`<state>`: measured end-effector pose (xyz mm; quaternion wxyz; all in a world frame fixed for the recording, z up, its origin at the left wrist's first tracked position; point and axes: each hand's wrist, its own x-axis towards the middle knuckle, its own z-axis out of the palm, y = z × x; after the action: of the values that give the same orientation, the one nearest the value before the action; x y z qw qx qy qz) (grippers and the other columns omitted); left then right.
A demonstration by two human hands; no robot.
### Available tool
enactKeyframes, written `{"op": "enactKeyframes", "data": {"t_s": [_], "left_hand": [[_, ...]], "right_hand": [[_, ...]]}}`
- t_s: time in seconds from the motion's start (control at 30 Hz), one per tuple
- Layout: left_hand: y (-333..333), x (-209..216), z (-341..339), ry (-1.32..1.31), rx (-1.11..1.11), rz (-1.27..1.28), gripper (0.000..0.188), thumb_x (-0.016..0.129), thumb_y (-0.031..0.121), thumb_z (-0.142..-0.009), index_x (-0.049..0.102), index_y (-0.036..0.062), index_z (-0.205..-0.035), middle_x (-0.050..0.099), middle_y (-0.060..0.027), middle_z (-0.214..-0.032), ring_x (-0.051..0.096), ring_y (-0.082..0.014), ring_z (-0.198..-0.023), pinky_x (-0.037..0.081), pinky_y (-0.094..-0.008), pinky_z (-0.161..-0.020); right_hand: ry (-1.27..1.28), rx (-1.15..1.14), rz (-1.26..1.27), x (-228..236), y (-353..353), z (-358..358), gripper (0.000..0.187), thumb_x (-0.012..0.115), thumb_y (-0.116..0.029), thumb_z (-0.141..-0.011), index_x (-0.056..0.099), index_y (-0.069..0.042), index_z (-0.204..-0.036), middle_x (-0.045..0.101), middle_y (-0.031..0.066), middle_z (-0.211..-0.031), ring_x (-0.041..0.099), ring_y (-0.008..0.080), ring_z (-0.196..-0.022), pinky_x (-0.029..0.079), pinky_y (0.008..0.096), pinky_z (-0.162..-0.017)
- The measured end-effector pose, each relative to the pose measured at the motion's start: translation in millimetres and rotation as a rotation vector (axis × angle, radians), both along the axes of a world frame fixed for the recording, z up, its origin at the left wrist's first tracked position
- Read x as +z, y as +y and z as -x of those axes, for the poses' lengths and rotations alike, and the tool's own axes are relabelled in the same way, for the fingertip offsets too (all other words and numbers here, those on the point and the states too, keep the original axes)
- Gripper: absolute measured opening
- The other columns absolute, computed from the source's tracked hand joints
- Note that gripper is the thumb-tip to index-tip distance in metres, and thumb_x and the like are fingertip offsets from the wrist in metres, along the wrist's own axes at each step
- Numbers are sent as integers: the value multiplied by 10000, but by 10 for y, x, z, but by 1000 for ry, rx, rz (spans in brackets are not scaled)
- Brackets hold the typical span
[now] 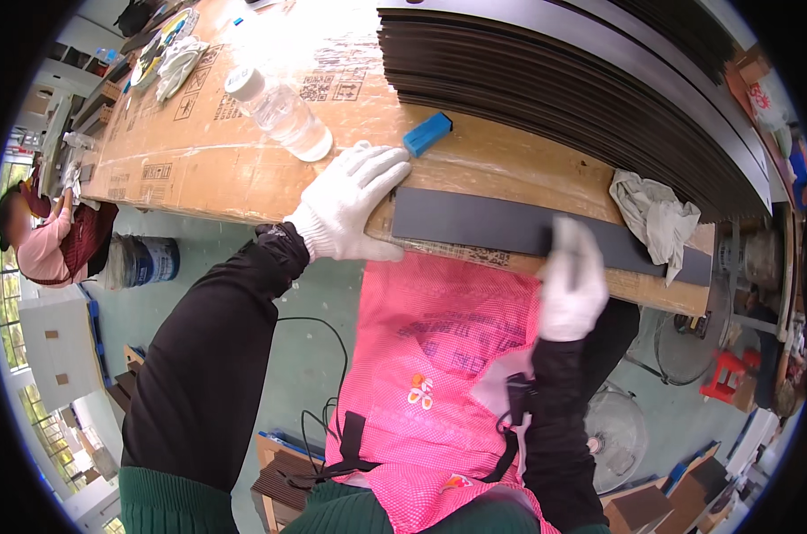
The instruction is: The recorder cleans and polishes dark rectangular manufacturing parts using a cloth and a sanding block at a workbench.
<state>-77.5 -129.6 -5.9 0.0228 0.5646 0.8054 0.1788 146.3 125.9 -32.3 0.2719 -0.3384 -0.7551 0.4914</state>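
Observation:
A long, flat dark grey strip (474,218) lies along the near edge of the cardboard-covered table. At its left end my left hand (354,191), in a white glove, rests with fingers stretched out, the thumb at the table's near edge. My right hand (574,285), also gloved in white, is over the strip's front edge, smeared by motion. Its fingers look curled, and a dark patch shows at their tips; what it is I cannot make out. A crumpled whitish cloth (652,214) covers part of the strip's right end. Beyond my left fingertips sits a small blue block (427,133).
A tall stack of dark strips (546,98) fills the table's far right. A clear bottle with a white cap (283,116) is on the table (225,169) to the left. A co-worker (52,222) is at the far left, by a bucket (145,260). Fans (617,436) stand lower right.

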Motion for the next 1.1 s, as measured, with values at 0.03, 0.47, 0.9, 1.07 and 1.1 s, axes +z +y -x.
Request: {"op": "enactKeyframes", "data": {"t_s": [0.03, 0.47, 0.9, 1.07, 1.1], "left_hand": [[25, -13, -5, 22, 37, -17, 1105, 941, 509, -639, 521, -36, -1504, 527, -245, -1559, 468, -418, -1491, 333, -563, -1276], [18, -73, -7, 87, 69, 5, 1164, 950, 516, -595, 512, -66, -1503, 513, -265, -1574, 461, -465, -1490, 334, -597, -1265], [50, -39, -33, 99, 60, -13, 1103, 924, 556, -657, 535, -77, -1472, 521, -272, -1553, 474, -429, -1482, 336, -560, -1271], [94, -67, -38, 97, 69, -7, 1112, 915, 584, -673, 532, -91, -1469, 506, -277, -1558, 446, -446, -1494, 327, -570, -1272], [122, -68, -36, 91, 61, -12, 1112, 917, 579, -675, 524, -86, -1476, 502, -277, -1561, 446, -455, -1491, 330, -574, -1269]], "right_hand": [[10, -122, 59, 94, 208, -22, 312, 635, -99, -1041, 693, 11, -1326, 754, 80, -975, 651, 115, -740, 552, 288, -714], [-584, -12, -397, 282, 1010, -26, 247, 734, -310, -952, 745, -64, -965, 767, 163, -938, 737, 371, -874, 560, 459, -811], [-791, 627, -347, 493, -350, 1242, 545, 561, -579, -1032, 778, -88, -933, 758, 175, -899, 728, 412, -874, 568, 522, -815], [-686, 821, -412, 434, -615, 1342, 330, 637, -365, -964, 777, -67, -963, 763, 189, -1011, 738, 379, -998, 580, 492, -897], [-617, 845, -422, 416, -542, 1271, 315, 653, -354, -954, 763, -58, -946, 757, 187, -988, 732, 383, -978, 575, 489, -883]]}}
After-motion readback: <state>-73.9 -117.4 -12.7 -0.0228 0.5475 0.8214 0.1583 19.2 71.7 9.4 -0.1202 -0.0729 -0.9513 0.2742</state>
